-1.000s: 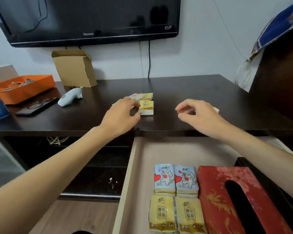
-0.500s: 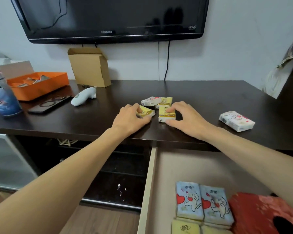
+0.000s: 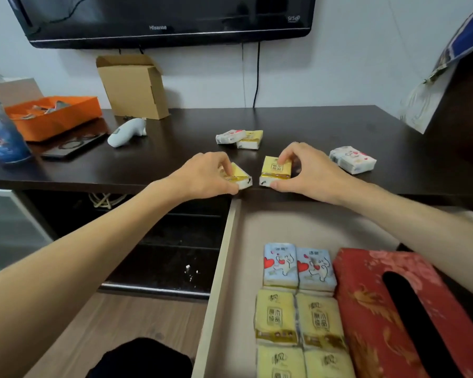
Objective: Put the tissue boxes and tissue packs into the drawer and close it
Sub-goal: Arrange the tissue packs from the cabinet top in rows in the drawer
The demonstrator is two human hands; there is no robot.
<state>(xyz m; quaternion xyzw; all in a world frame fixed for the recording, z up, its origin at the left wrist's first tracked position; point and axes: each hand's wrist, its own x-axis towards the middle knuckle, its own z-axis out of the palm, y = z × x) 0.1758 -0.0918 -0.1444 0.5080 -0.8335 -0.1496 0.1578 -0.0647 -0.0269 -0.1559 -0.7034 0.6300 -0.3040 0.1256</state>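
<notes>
While a red tissue box (image 3: 388,309) and six packs already lie in the open drawer (image 3: 219,268), the left hand (image 3: 202,174) and right hand (image 3: 306,170) each pinch a yellow pack (image 3: 276,170) at the tabletop's (image 3: 311,124) front edge, with three more packs (image 3: 352,159) behind them still to go in.

"Hisense" on television (image 3: 170,20) bezel, "SRS" logo at right; tissue pack print Chinese, too blurred.

Both hands (image 3: 205,174) (image 3: 309,170) pinch yellow tissue packs (image 3: 241,177) (image 3: 275,170) above the open drawer (image 3: 219,268).

Glossy dark tabletop (image 3: 298,124); matt cardboard box (image 3: 133,87).
</notes>
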